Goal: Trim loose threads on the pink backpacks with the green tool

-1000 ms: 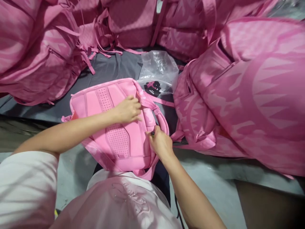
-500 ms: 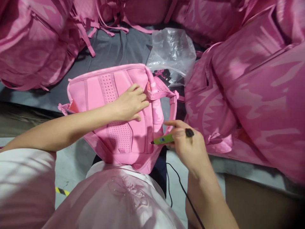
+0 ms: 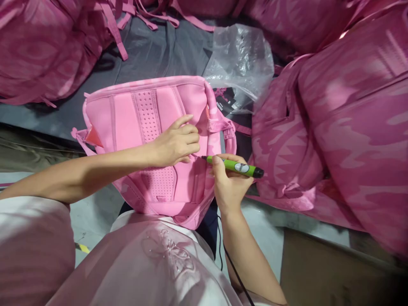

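Observation:
A pink backpack (image 3: 124, 123) lies back panel up, partly over my lap and partly on the grey-covered surface. My left hand (image 3: 177, 142) rests on its padded panel with the fingers curled and the thumb drawn in; what the fingertips pinch, if anything, is too small to make out. In my right hand (image 3: 228, 180) is a green pen-shaped tool (image 3: 231, 164) with a black rear end, held between thumb and fingers. Its thin dark tip points left, close to my left thumb, above the right side of the panel. Whether the tip touches the fabric is unclear.
Pink camouflage backpacks stand at the left (image 3: 41, 55), along the back and at the right (image 3: 360, 140). A clear plastic bag (image 3: 242, 59) with dark tags lies on the grey cloth (image 3: 159, 51). A black cord (image 3: 236, 272) hangs near my right forearm.
My right hand has turned and moved left, bringing the tool's tip up beside my left thumb. My left fingers have curled in more. The view has shifted slightly.

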Tool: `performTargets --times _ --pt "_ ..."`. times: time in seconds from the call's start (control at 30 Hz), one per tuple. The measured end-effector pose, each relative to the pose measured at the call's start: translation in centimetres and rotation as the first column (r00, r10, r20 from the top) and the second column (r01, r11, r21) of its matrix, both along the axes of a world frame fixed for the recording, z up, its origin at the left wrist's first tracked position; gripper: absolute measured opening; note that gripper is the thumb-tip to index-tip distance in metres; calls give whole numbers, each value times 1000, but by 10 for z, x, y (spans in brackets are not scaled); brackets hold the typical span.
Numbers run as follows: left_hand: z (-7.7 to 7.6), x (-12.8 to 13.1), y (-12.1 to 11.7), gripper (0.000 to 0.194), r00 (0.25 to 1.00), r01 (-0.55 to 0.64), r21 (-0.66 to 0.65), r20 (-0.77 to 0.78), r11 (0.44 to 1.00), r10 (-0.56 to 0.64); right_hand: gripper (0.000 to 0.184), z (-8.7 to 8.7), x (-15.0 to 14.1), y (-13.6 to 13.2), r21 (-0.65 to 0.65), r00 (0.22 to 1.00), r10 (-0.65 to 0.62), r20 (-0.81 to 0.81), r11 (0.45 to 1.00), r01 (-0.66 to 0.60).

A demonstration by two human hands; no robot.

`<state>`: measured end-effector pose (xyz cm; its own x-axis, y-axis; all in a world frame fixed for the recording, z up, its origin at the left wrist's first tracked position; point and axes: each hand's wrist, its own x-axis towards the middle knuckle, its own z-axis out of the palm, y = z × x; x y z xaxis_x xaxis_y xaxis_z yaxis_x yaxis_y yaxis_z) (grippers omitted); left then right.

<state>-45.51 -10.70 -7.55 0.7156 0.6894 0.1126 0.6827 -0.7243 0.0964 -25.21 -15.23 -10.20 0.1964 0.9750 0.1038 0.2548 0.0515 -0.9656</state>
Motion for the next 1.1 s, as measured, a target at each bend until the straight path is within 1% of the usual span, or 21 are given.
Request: performTargets --times 0.1,0.2,0.3,0.5,0.63,0.7,0.83,1.0,1.1 --pt "-1 2 -1 23 999 -8 39 -41 999 9 33 -4 -6 0 10 999 39 6 999 -40" --pt "-1 3 -2 27 1000 -4 71 -22 997 5 33 -9 -6 1 30 999 35 8 999 -35" --pt "-1 4 -3 25 1000 -8 76 -14 997 9 32 -12 -3 2 43 999 51 5 998 -51" --pt "-1 4 -2 25 992 0 113 -122 994 13 33 -12 -1 4 39 996 71 54 997 -73" --pt "-2 4 -3 24 990 11 155 -139 988 11 29 -11 -2 4 56 996 87 7 995 -88" --pt "-3 4 -3 25 990 16 176 -141 984 9 29 -11 -3 5 54 995 97 14 994 -97" --pt "-6 3 -2 26 996 42 239 -92 970 -20 32 -14 0 6 49 997 67 40 996 -69" --pt "-7 4 -3 19 999 45 355 -2 934 -47 29 -17 4 6 76 992 99 75 992 -105" --pt "-8 4 -3 16 998 37 371 26 928 -50 29 -17 5 7 62 988 130 89 989 -135"
